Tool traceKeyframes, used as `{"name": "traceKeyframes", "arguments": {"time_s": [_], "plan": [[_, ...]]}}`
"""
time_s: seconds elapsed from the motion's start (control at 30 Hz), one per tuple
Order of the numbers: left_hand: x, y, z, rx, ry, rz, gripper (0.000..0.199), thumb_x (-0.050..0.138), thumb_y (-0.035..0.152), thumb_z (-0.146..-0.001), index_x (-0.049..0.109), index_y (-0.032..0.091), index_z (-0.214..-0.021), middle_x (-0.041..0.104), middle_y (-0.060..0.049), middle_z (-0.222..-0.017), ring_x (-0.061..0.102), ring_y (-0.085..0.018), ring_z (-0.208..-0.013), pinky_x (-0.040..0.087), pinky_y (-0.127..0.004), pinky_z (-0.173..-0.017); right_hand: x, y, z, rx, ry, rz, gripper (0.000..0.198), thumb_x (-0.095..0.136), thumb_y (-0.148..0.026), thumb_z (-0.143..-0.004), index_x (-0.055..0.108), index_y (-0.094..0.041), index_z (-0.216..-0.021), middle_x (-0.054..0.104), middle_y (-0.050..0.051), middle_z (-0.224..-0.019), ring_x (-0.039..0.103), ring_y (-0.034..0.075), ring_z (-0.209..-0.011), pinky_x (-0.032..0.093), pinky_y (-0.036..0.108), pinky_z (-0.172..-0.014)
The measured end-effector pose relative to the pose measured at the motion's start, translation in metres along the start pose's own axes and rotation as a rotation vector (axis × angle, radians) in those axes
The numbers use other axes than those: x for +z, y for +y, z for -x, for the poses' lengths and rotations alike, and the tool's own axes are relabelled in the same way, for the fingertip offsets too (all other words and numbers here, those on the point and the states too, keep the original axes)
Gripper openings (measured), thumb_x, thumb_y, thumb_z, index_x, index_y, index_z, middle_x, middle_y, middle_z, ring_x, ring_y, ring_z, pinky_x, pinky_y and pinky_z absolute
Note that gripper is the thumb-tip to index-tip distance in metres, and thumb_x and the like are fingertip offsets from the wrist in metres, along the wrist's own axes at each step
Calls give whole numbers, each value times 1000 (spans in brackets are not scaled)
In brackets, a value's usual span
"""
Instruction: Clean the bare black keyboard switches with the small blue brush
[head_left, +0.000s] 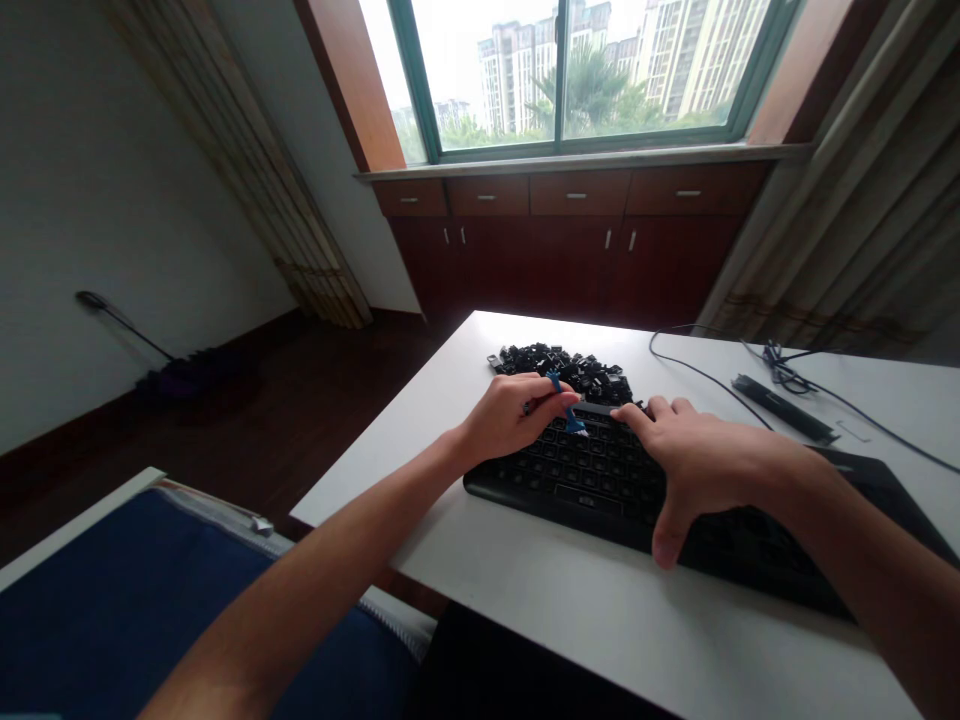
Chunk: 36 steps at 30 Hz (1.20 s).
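Observation:
A black keyboard [551,500] with its keycaps off lies on the white table, exposing rows of switch sockets. My left hand [514,410] is closed around a small blue brush [574,422], whose white bristles point down at the upper left part of the keyboard. Over the middle of the keyboard, my right hand [697,455] is spread, thumb apart and fingertips at the top edge; nothing shows in its grasp. It covers part of the keys. Just behind the keyboard is a heap of loose black keycaps [592,375].
A black cable [690,370] runs across the table's [465,560] far right. Near it lie a long black plastic piece [784,408] and a thin metal wire piece [855,432]. At lower left stands a blue padded surface with a pale frame [135,580]. Cabinets [495,250] line the window wall.

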<state>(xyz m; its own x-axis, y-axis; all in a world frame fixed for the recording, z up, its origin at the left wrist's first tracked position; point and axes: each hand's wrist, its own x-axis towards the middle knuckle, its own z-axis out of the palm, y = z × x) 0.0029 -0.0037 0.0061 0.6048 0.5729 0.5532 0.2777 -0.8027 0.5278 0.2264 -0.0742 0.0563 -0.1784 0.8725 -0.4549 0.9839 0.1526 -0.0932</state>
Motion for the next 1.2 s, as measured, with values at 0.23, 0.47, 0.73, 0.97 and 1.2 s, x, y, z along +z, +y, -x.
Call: {"name": "traceKeyframes", "arguments": {"time_s": [0.23, 0.47, 0.73, 0.97, 1.2], "plan": [[-3, -6, 0, 47, 73, -152, 23, 56, 33, -98, 74, 18, -97, 74, -3, -83, 61, -12, -68, 50, -26, -66, 0, -1, 0, 6, -9, 18, 150, 83, -67, -18, 31, -18, -150, 43, 21, -134, 46, 45, -118, 48, 52, -91], [-11, -16, -1, 87, 159, -240, 24, 56, 32, -97, 73, 16, -89, 74, -6, -82, 60, -13, -68, 50, -28, -66, 0, 0, 0, 3, -10, 11, 151, 83, -68, -18, 30, -18, -151, 44, 21, -132, 46, 44, -117, 49, 51, -91], [-6, -8, 0, 4, 89, -147, 30, 56, 37, -97, 74, 16, -86, 72, -4, -76, 62, -11, -64, 49, -25, -62, 2, 2, -1, 7, -7, 18, 152, 83, -69, -18, 29, -18, -151, 43, 21, -133, 47, 43, -117, 49, 50, -91], [-4, -2, -1, 6, 47, -72, 29, 54, 36, -98, 74, 15, -93, 73, -4, -79, 62, -10, -65, 49, -24, -64, 4, 2, -2, 4, 0, 22, 153, 83, -68, -16, 29, -18, -151, 43, 21, -133, 45, 44, -118, 48, 52, -90], [-5, -13, 0, 85, 110, -185, 23, 56, 30, -97, 73, 16, -95, 76, -5, -89, 63, -12, -73, 50, -27, -70, 3, 1, -2, 9, -9, 17, 152, 84, -66, -17, 29, -19, -150, 43, 21, -133, 46, 44, -117, 48, 51, -90]]}}
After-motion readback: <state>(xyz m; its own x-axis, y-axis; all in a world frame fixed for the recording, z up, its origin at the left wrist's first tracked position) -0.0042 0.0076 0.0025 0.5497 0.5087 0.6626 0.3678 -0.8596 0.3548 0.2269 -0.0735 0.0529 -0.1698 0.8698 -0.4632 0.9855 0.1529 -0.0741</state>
